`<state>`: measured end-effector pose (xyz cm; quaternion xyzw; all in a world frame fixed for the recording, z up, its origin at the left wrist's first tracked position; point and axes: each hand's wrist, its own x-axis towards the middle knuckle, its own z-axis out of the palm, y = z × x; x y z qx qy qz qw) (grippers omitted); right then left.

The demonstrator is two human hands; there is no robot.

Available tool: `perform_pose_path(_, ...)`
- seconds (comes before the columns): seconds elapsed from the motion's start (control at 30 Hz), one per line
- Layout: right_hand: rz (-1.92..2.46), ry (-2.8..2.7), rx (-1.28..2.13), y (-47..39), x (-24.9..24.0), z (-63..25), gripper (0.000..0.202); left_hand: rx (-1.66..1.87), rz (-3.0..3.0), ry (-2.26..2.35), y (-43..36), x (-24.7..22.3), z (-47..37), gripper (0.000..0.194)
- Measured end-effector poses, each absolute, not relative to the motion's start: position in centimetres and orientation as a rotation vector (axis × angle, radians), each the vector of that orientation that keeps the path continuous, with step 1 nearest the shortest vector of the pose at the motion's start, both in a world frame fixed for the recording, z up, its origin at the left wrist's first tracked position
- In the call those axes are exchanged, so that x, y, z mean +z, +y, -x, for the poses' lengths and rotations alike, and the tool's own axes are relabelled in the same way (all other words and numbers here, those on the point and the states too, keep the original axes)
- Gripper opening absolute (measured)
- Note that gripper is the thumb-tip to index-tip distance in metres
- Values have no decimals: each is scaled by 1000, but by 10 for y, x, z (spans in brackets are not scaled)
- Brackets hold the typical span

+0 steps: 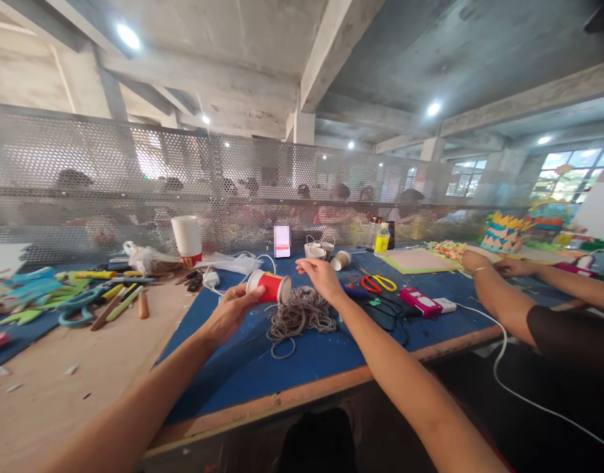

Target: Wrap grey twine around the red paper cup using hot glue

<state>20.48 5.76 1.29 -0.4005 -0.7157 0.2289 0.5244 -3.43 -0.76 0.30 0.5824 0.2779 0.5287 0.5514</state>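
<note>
Blue matting (253,361) spans lower centre; the left hand (233,307) clamps 1 red cup (276,289), which squeezing could dent; I can't tell if the right hand (322,277) holds anything.

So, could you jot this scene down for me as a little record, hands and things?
Left hand: fingers around a red-and-white paper cup, tipped sideways
Right hand: raised, fingers bunched; whether they pinch anything is unclear
Between forearms: loose pile of gray cord on a blue surface
Left side: stacked paper cups
Right side: scissors, yellow-labeled bottle
Far right: another person's hands
</note>
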Motion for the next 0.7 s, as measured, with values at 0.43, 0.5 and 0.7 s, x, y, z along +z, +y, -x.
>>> perform_pose_path(0.43, 2035, -2187, -313, 18, -8, -308, 37, 1340, -1188, 698, 6, -6, 39, 27)
perform_pose_path(0.5, 2062, -2196, -340, 20, -11, -305, 37, 1340, -1190, 703, 8, -7, 40, 27)
perform_pose_path(0.7, 2102, -2165, -442, 23, -12, -297, 35, 1349, -1188, 692, 11, -10, 43, 24)
